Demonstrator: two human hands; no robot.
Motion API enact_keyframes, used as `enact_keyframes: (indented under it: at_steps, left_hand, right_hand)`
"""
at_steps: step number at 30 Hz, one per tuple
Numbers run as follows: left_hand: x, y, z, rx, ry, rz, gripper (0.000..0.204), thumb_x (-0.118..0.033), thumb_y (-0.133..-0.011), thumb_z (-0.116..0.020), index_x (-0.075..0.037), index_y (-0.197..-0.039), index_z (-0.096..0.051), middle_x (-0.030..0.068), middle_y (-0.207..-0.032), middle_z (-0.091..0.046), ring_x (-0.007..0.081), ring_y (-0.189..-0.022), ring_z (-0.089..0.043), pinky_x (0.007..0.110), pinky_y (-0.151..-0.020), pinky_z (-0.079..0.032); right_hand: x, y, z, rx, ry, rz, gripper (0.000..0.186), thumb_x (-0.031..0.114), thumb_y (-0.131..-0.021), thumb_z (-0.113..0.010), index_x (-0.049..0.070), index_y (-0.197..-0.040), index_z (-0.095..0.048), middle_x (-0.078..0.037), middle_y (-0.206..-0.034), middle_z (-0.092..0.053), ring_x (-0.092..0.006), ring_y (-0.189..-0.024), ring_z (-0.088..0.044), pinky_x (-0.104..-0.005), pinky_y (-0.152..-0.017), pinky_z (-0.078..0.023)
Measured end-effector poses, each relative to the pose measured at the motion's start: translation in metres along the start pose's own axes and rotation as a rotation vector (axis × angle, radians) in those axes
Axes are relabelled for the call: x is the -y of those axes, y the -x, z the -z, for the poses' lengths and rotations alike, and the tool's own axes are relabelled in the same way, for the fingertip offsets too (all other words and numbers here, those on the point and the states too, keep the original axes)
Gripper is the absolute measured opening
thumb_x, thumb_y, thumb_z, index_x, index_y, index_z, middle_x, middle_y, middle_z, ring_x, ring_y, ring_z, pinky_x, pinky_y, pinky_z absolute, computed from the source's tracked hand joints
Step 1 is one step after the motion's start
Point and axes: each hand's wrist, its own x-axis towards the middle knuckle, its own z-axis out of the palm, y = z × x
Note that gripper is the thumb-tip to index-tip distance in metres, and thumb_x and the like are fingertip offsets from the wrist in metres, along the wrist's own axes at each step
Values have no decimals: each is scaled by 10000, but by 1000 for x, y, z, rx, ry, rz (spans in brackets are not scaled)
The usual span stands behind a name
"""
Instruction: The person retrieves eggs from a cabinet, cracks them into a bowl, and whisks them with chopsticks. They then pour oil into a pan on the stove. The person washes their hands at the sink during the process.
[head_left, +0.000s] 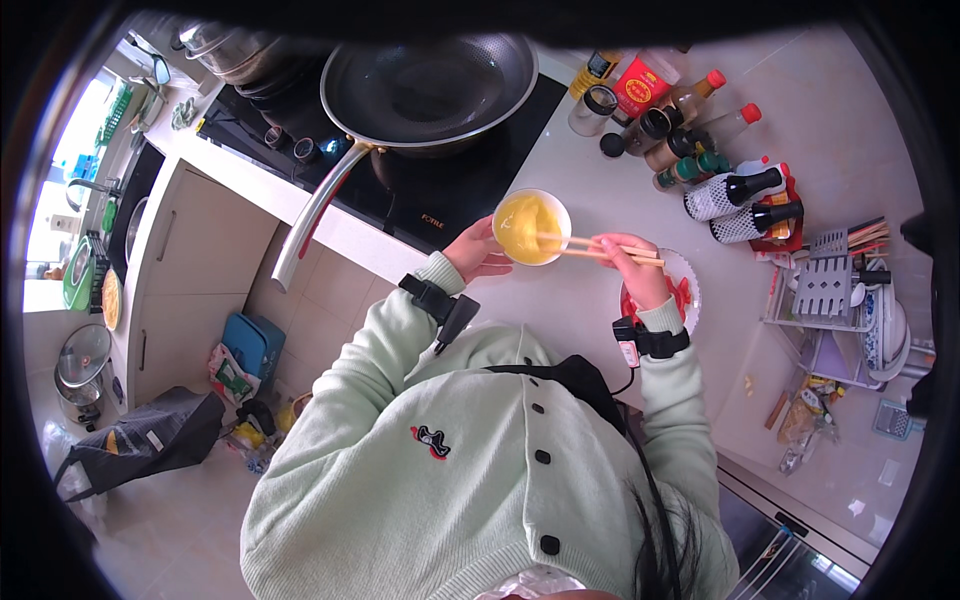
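Note:
My left hand (477, 250) is closed around the side of a small white bowl (567, 222), tilted a little over the counter. Yellow beaten egg (520, 228) fills much of the bowl. A pair of wooden chopsticks (590, 246) is gripped in my right hand (640, 272), and their tips dip into the egg. Partly hidden under my right hand and wrist, a white plate (692, 318) holds red pieces of food (683, 294) that look cut up.
A large dark frying pan (430, 95) sits on the black cooktop (400, 200), its handle jutting toward me. Bottles and jars (690, 130) crowd the back right of the counter (590, 330). Farther right stands a dish rack (825, 310) with utensils and plates.

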Motion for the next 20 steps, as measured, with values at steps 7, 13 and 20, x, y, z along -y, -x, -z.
enact_keyframes:
  at_steps: [7, 13, 20]
  left_hand:
    - [-2, 0, 1, 16, 8, 1, 501, -96, -885, -551, -156, -1335, -339, 79, -1211, -504, 259, -1038, -588, 434, -896, -495]
    - [-3, 2, 0, -7, 2, 1, 498, -94, -878, -558, -146, -1326, -346, 78, -1183, -513, 248, -1012, -598, 426, -881, -506]
    - [-1, 3, -2, 15, -12, -2, 506, -85, -869, -566, -142, -1321, -346, 74, -1157, -526, 236, -1006, -603, 408, -857, -522]
  right_hand:
    - [2, -4, 1, -31, -22, 45, 234, 149, -907, -561, -58, -1004, -613, -123, -959, -655, -178, -853, -653, -246, -727, -542]
    - [2, -1, -4, 56, 15, 32, 228, 126, -908, -552, -71, -1014, -592, -138, -960, -647, -189, -876, -651, -271, -753, -544]
    - [-1, 2, -3, 12, -32, 45, 193, 122, -904, -555, -9, -1034, -610, -123, -992, -646, -212, -889, -650, -278, -763, -542]
